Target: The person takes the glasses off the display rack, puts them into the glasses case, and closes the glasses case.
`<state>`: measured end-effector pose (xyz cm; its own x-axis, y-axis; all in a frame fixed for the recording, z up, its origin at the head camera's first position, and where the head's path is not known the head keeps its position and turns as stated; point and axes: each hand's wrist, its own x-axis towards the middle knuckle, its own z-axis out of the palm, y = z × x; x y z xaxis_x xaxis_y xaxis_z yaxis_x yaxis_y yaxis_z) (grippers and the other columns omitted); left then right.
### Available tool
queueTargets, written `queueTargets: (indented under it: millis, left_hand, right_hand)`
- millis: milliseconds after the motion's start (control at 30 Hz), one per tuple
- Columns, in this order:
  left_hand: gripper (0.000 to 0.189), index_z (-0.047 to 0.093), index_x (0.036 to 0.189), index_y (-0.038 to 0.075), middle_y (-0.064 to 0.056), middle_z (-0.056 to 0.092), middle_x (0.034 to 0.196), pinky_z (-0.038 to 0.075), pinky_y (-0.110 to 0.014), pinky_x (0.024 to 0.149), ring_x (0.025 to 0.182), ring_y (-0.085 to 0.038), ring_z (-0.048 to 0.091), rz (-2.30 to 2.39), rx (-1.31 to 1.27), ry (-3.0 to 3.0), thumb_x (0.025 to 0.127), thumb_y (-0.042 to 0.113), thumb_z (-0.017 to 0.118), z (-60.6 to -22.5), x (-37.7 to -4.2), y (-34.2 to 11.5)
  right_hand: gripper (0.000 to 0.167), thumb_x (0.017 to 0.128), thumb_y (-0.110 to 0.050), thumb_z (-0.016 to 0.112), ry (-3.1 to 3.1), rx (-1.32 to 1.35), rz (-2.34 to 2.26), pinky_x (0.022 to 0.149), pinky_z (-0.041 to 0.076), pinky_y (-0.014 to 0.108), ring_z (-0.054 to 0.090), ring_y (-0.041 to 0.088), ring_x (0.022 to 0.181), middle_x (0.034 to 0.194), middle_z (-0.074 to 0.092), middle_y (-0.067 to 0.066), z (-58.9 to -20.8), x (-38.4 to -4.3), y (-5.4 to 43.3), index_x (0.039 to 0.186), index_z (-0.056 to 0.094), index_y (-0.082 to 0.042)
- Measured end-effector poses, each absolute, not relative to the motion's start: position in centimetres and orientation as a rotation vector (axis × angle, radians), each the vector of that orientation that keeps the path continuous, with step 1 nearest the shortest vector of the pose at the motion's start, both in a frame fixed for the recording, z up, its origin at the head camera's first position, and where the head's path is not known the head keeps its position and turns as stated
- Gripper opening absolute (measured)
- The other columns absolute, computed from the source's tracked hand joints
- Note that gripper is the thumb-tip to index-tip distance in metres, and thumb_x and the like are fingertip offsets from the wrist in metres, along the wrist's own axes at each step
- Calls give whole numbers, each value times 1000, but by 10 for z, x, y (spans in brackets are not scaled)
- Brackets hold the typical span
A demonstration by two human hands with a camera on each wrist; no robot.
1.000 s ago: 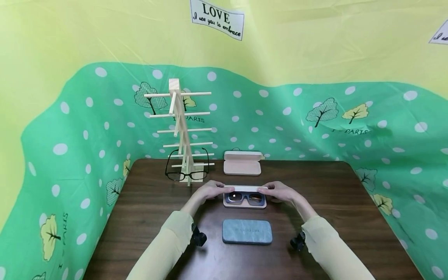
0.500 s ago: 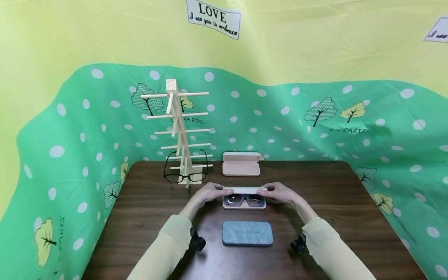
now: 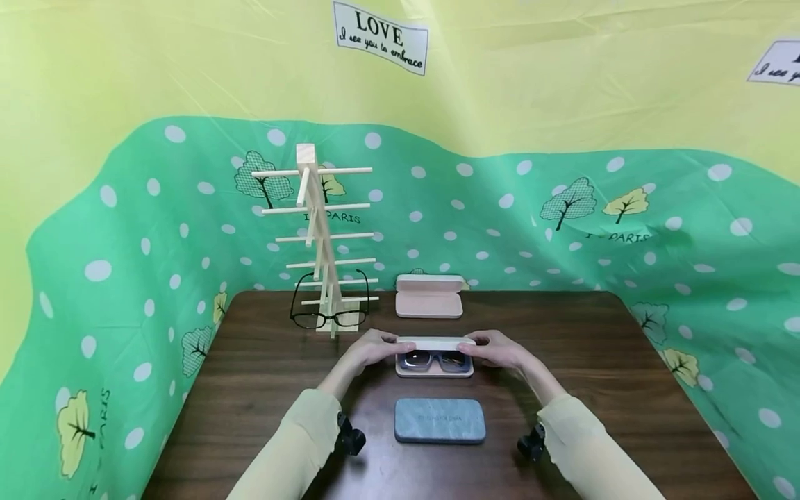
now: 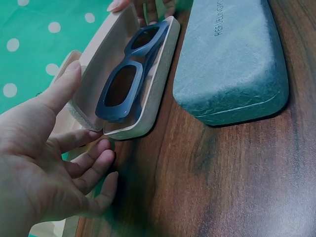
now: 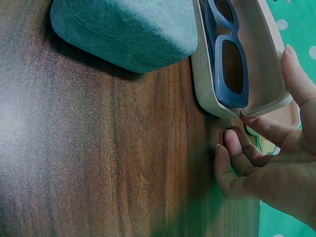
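On the table, a pale eyeglass case [image 3: 435, 343] stands with its lid partly raised. Inside lies a pair of blue-framed sunglasses [image 4: 120, 86] with dark lenses. My left hand [image 3: 373, 348] holds the lid at its left end, thumb on the front edge and index finger low at the back. At the opposite end, my right hand [image 3: 500, 349] grips it the same way; the right wrist view shows its other fingers loosely bent behind the case. Nearer to me lies a closed blue eyeglass case [image 3: 440, 420], touched by neither hand.
Farther back, another pink case [image 3: 428, 305] lies wide open. A wooden peg stand [image 3: 321, 239] rises at the back left, with black-rimmed glasses [image 3: 330, 318] at its lower pegs. Patterned green and yellow cloth [image 3: 500, 264] hangs behind the table.
The head view has shifted slightly. Both hands keep their hold on the lid, and the sunglasses and other cases stay where they were.
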<state>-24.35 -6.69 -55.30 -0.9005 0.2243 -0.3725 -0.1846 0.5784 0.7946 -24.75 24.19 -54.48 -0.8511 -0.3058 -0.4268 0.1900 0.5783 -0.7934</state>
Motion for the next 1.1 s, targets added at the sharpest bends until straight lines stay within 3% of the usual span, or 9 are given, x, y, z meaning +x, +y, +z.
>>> queueTargets:
  millis: [200,333,467,767,833,900,1100]
  left_hand:
    - [49,79,101,14,-1,71,110,46,-28,81,94,-15,55,1284,68,2389,82,59,79,-552,-243,-68]
    - [46,79,96,15,0,71,104,44,-26,76,90,-15,54,1287,88,2400,82,58,79,-554,-242,-68]
    - [45,78,91,15,2,68,97,43,-26,74,87,-15,53,1261,101,2414,82,60,79,-554,-242,-68]
    - [44,70,80,14,7,45,71,35,-25,65,74,-12,43,1234,147,2422,84,56,78,-552,-243,-69]
    - [43,71,82,14,7,46,73,34,-25,65,74,-12,43,1218,155,2431,84,56,78,-552,-243,-69]
    - [45,75,89,12,5,56,79,37,-24,67,77,-12,45,1208,161,2440,84,56,79,-552,-243,-69]
    - [51,78,109,12,-6,73,110,46,-27,79,91,-15,55,1202,160,2439,84,56,78,-552,-242,-68]
  right_hand:
    - [62,95,-44,72,2290,-96,-1221,83,55,34,59,19,101,122,66,12,-545,-250,242,137,61,0]
    - [68,93,-46,74,2301,-92,-1214,85,55,35,60,17,102,130,65,17,-546,-249,243,140,59,1]
    - [67,93,-44,74,2303,-88,-1224,80,53,32,59,16,96,124,66,15,-547,-248,243,139,59,2]
    - [66,92,-43,76,2311,-78,-1223,73,49,29,57,17,92,118,66,11,-547,-250,242,138,60,2]
    - [66,92,-42,77,2309,-69,-1232,72,49,28,57,16,89,117,66,11,-547,-249,242,138,60,1]
    - [65,92,-41,77,2317,-78,-1234,71,48,28,56,16,87,115,66,11,-548,-249,242,138,60,2]
    - [63,91,-37,78,2338,-88,-1249,68,46,28,55,17,83,111,66,10,-549,-246,241,136,61,3]
